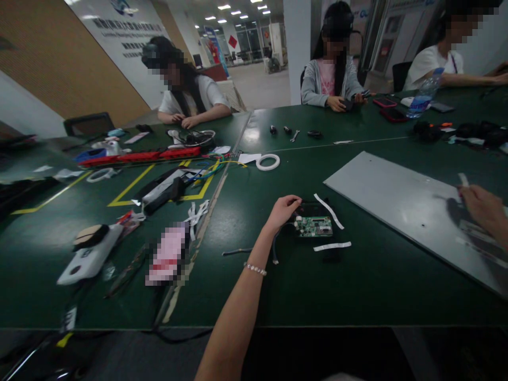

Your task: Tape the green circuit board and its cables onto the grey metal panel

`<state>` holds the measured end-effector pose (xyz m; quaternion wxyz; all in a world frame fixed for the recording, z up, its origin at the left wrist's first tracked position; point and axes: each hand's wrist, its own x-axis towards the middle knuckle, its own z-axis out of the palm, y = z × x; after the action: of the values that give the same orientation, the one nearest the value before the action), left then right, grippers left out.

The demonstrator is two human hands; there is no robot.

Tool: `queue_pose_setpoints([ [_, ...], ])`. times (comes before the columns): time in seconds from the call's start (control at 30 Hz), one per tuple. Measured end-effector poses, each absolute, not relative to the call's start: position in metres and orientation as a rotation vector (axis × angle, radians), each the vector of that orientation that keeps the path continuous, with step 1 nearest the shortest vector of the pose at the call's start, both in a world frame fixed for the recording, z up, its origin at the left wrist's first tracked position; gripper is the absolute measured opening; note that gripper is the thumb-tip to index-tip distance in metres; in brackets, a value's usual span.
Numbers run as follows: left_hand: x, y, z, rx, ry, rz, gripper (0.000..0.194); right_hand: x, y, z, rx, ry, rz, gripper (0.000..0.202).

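Observation:
My left hand (pixel 286 209) reaches over the table with thumb and fingers closed together at the upper left corner of a dark piece behind a green circuit board (pixel 315 226); what they pinch is too dark to make out. Dark cables (pixel 274 246) lie beside the board. Two white strips lie near it: a slanted strip (pixel 329 210) at its upper right and a flatter strip (pixel 332 246) below. Above the grey metal panel (pixel 389 190) at the right, my right hand (pixel 482 209) is closed on a short white strip (pixel 463 180).
A roll of white tape (pixel 268 162) lies ahead. At the left are a phone in a pink case (pixel 169 254), a white device (pixel 89 256) and a red power strip (pixel 138 156). A small wrench (pixel 295 136) and a bottle (pixel 424 98) are farther back. Several people sit across the table.

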<state>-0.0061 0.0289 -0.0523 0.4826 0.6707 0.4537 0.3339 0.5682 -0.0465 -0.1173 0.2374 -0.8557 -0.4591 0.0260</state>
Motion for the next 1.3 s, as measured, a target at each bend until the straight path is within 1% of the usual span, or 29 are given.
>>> queue_pose_setpoints([
  [0.2, -0.004, 0.026, -0.047, 1.694, 1.116, 0.859, 0.026, 0.490, -0.024, -0.104, -2.073, -1.534, 0.213, 0.019],
  [0.43, -0.003, 0.017, -0.034, 2.158, 1.256, 0.868, 0.024, 0.428, 0.001, -0.100, -1.851, -1.732, 0.334, 0.022],
  [0.63, -0.001, 0.013, -0.033, 2.275, 1.266, 0.815, 0.024, 0.382, 0.019, -0.094, -1.636, -1.930, 0.346, 0.028],
  [0.77, 0.002, 0.015, -0.040, 2.245, 1.321, 0.790, 0.023, 0.357, 0.024, -0.091, -1.521, -2.022, 0.325, 0.031],
  [0.87, 0.006, 0.017, -0.044, 2.176, 1.270, 0.825, 0.023, 0.342, 0.027, -0.091, -1.469, -2.048, 0.309, 0.034],
  [1.0, 0.013, 0.016, -0.040, 1.991, 1.171, 0.868, 0.024, 0.332, 0.029, -0.093, -1.445, -2.052, 0.298, 0.037],
  [1.1, 0.017, 0.015, -0.037, 1.811, 1.131, 0.917, 0.025, 0.328, 0.029, -0.093, -1.410, -2.056, 0.323, 0.034],
  [1.2, 0.018, 0.016, -0.037, 1.646, 1.139, 1.019, 0.025, 0.328, 0.027, -0.092, -1.385, -1.934, 0.353, 0.032],
  [1.3, 0.017, 0.018, -0.041, 1.590, 1.181, 1.105, 0.024, 0.329, 0.024, -0.087, -1.388, -1.629, 0.351, 0.031],
])
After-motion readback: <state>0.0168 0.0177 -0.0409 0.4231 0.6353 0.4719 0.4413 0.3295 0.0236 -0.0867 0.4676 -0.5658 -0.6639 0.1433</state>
